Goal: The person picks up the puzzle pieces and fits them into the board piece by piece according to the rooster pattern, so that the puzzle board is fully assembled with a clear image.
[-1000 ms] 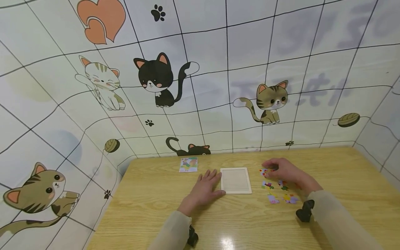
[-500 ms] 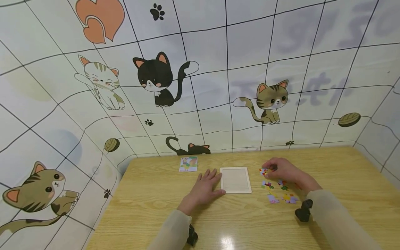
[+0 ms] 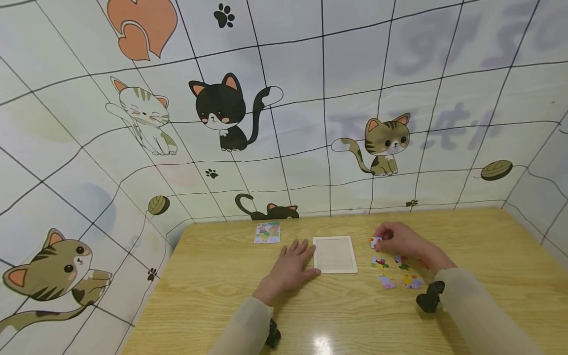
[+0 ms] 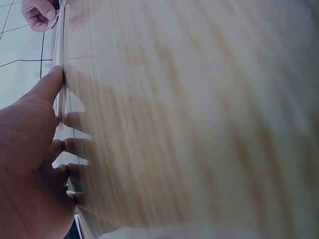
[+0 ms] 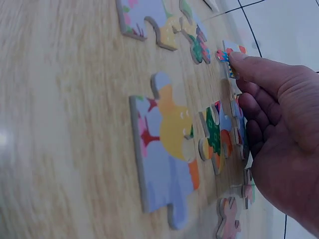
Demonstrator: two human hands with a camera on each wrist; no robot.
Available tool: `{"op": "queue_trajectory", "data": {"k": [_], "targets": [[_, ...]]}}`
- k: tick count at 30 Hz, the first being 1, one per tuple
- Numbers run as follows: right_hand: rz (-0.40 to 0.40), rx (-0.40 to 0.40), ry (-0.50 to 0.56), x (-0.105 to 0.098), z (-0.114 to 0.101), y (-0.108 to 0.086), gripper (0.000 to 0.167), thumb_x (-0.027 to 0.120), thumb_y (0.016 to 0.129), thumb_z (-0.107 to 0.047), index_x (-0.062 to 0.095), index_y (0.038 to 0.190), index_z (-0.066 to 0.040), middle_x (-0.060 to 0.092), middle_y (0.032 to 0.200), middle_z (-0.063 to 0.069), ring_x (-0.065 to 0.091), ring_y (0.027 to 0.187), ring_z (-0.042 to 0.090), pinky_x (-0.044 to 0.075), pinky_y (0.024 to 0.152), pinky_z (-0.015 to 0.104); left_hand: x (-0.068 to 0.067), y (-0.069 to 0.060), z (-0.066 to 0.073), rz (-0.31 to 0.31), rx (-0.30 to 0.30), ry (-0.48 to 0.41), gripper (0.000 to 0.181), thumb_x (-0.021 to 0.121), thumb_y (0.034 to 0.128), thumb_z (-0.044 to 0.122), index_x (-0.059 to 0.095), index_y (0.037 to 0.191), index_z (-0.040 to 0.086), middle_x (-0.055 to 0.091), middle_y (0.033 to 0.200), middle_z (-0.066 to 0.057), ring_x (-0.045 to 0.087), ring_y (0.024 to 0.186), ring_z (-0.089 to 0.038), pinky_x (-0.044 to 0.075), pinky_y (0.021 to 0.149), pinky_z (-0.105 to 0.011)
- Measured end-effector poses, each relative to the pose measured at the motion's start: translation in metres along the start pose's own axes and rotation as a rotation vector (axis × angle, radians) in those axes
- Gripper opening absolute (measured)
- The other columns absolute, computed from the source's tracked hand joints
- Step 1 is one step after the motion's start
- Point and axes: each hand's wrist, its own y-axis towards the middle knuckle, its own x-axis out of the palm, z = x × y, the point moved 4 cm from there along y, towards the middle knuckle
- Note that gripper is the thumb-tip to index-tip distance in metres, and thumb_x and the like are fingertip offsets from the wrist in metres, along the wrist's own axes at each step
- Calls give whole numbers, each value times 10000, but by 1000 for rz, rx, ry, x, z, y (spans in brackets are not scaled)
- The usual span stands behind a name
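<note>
My right hand (image 3: 401,240) pinches a jigsaw puzzle piece (image 3: 375,242) between thumb and fingers, above the loose pieces at the right. In the right wrist view the thumb lies over part of that piece (image 5: 235,50), and the fingers curl behind it. Spread out on the table, my left hand (image 3: 290,266) touches the left edge of a pale square puzzle tray (image 3: 354,256). Its thumb reaches the tray's near left corner. Several puzzle pieces lie apart from each other near the right hand, among them one with a yellow shape (image 5: 174,129) and a green one (image 5: 213,137).
A small printed picture card (image 3: 267,232) lies at the back left of the wooden table (image 3: 213,296). Behind the table rises a wall covering (image 3: 301,123) with cartoon cats and grid lines. Black cameras sit at both wrists.
The right hand has raised its puzzle piece slightly, turning it so that more of its face shows. The left hand and the tray stay in place.
</note>
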Motion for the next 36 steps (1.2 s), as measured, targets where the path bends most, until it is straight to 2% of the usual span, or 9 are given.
{"op": "queue_trajectory", "data": {"k": [5,11,17,26,36], "targets": [[19,12,12,-1,-3,1,174,757,919,-77,676,1053,-1,635,950,59,551,868,213,481,749,360,1,0,0,-7,2,19,720,546,1022,553,388,1600,154,262,1673,-111,197,1542,-354,181,1206,-596],[65,43,52,-2,-13,2,175,689,988,-110,677,1108,17,660,993,91,578,846,208,520,708,340,2,-1,-2,-6,-11,34,716,539,1025,554,388,1600,155,262,1674,-109,203,1541,-353,187,1203,-599],[133,28,92,4,-26,6,207,696,986,-136,686,1116,24,683,1015,106,606,845,208,534,706,351,1,-2,-1,-5,-16,39,717,535,1025,558,385,1601,158,262,1675,-105,204,1541,-351,190,1203,-597],[50,-46,273,36,-55,15,185,672,995,-80,662,1108,67,679,983,127,669,871,277,597,767,386,0,-1,1,-5,-10,54,718,533,1024,561,386,1601,161,263,1673,-108,212,1536,-365,203,1197,-605],[42,-53,291,60,-70,27,175,657,1001,-65,658,1114,68,673,957,118,645,804,235,574,723,365,-1,0,2,-11,-16,57,720,529,1022,572,389,1601,167,267,1673,-100,216,1536,-361,201,1200,-599]]}}
